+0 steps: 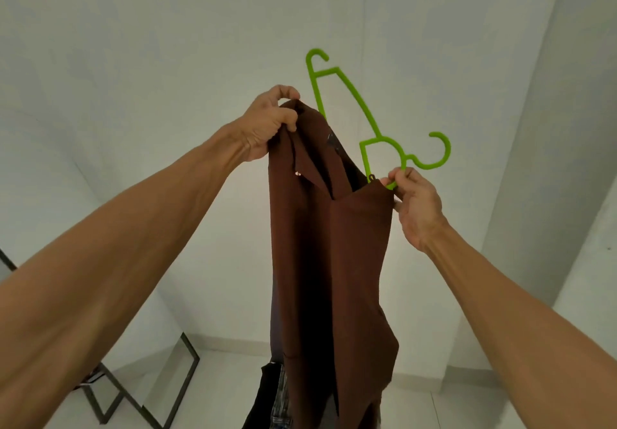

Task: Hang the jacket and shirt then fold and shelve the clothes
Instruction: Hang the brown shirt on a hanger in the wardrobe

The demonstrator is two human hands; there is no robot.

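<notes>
1. Left hand point(267, 125) gripping the brown shirt point(330, 245) at its collar, raised before a white wall point(133, 61).
2. Right hand point(415, 205) pinching shirt edge and green hanger point(370, 128) together.

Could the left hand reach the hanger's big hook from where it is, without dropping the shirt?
Probably not: the left hand grips the brown shirt at its top, and the hanger hook lies across beside the right hand.

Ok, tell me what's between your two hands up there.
In the head view, the brown shirt spans from the left hand to the right hand, with the green hanger rising behind it.
</notes>
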